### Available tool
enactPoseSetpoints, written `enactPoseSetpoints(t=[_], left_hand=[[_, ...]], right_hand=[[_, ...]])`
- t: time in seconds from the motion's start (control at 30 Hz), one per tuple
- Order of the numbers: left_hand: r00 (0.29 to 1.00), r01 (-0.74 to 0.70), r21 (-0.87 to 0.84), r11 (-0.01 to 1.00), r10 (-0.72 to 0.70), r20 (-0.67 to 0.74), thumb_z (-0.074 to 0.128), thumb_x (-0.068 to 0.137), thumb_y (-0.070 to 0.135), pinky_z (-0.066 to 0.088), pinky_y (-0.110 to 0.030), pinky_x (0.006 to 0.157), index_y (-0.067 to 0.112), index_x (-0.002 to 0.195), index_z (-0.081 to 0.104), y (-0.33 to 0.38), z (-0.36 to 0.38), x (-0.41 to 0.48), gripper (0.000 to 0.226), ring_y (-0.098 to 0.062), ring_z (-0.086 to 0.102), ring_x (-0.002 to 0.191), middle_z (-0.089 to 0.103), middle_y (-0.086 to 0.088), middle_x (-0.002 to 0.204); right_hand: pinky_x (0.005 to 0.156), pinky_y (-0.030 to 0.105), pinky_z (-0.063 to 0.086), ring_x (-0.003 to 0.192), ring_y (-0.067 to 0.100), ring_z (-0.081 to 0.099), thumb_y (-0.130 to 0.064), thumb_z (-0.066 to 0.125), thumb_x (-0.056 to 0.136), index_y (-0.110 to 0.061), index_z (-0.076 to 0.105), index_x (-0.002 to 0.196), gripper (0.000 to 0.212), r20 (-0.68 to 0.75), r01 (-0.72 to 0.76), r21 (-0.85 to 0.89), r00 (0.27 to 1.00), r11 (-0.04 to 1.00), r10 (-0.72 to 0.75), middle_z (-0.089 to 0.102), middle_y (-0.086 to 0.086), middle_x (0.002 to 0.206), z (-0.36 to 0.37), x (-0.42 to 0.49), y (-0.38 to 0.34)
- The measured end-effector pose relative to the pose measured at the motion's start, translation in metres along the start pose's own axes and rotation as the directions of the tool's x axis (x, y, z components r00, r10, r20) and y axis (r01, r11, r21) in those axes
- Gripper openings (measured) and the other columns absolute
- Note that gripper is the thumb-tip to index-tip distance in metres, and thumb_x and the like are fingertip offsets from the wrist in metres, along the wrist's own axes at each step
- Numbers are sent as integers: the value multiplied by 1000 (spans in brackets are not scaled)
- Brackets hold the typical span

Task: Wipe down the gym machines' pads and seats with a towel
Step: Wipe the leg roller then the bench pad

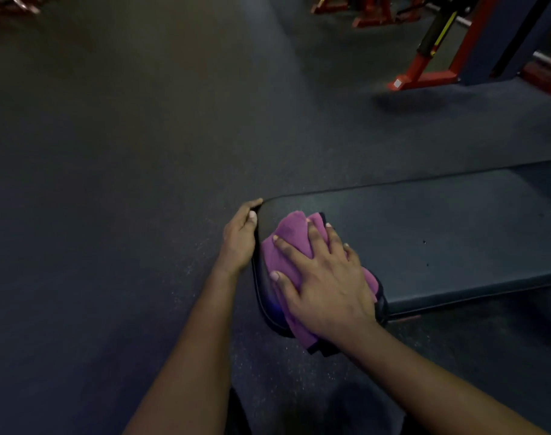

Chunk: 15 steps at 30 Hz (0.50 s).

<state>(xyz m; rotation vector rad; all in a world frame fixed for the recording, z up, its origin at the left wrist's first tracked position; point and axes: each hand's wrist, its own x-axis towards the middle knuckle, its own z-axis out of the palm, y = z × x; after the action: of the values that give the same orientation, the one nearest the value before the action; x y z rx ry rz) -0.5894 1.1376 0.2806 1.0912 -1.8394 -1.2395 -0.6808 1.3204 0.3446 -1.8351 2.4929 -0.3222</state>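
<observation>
- While the dark rubber floor [111,152] fills the view from 9 to 12 o'clock, nothing lies on it there.
- Left hand [239,240]: its fingers curl round the end of the bench pad [440,240], thumb on top, steadying that end at about 9 o'clock of the towel.
- Purple towel [286,243]: it lies bunched on the pad's near end, one fold hanging over the edge toward 6 o'clock.
- Right hand [327,284]: its fingers are spread and straight, pressing flat on the towel rather than gripping it.
- The rest of the pad runs off toward 3 o'clock, and I judge that stretch not yet wiped.
- Red machine frame [425,70]: it stands at 1 o'clock, well apart from the bench.
- Risk: with only a flat palm holding it, the bunched towel could slide off the rounded end and drop to the floor.
- Risk: a folded wad may skip the seam and edges, leaving strips uncleaned.
- Containers: no bottle, bucket or bin shows, so I cannot tell whether any cleaner is on the towel.
</observation>
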Motion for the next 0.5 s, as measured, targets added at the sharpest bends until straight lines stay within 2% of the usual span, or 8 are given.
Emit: enactPoseSetpoints(t=[0.07,0.13,0.2,0.3,0.43,0.5], left_hand=[[997,-40,-48,998,37,-66,39,107,9,41,-14,103,18,126,65,-8,6,1,33,-8,54,121,62,3,130],[992,-80,-74,994,72,-102,39,105,18,40,-8,96,13,124,67,-12,9,2,34,-11,55,119,64,-1,128],[989,-97,-49,994,90,-118,37,95,32,42,-19,101,13,123,69,-14,10,6,47,-15,57,120,66,-4,129],[988,-103,-22,994,100,-122,35,93,34,41,-34,111,14,127,68,-14,9,0,51,-22,56,127,65,-8,133],[996,-42,-40,998,38,-80,35,109,17,37,-37,115,8,134,61,-4,2,-7,38,-24,51,134,59,-11,140],[996,-21,-96,995,13,-89,39,106,28,40,-43,115,12,131,62,-10,-1,-14,37,-24,55,131,61,-10,137]], right_hand=[[107,52,42,147,37,30,-69,25,98,-49,28,153,59,-37,10,-29,999,1000,-11,26,10,165,2,-1,1],[99,49,46,140,35,39,-67,27,99,-48,31,152,57,-94,37,-78,995,996,-44,33,9,160,8,-3,2],[93,47,48,130,33,46,-66,28,99,-48,34,151,55,-136,45,-110,989,993,-60,39,8,154,13,-2,5],[88,45,48,117,30,52,-64,31,99,-49,38,148,52,-169,65,-114,982,991,-84,44,4,146,17,-12,6],[90,46,46,119,31,50,-62,30,101,-50,35,149,50,-148,90,-104,983,990,-105,39,5,149,9,-24,-1],[94,48,45,122,33,47,-62,28,102,-51,33,150,50,-120,120,-113,984,986,-134,38,7,150,9,-18,-3]])
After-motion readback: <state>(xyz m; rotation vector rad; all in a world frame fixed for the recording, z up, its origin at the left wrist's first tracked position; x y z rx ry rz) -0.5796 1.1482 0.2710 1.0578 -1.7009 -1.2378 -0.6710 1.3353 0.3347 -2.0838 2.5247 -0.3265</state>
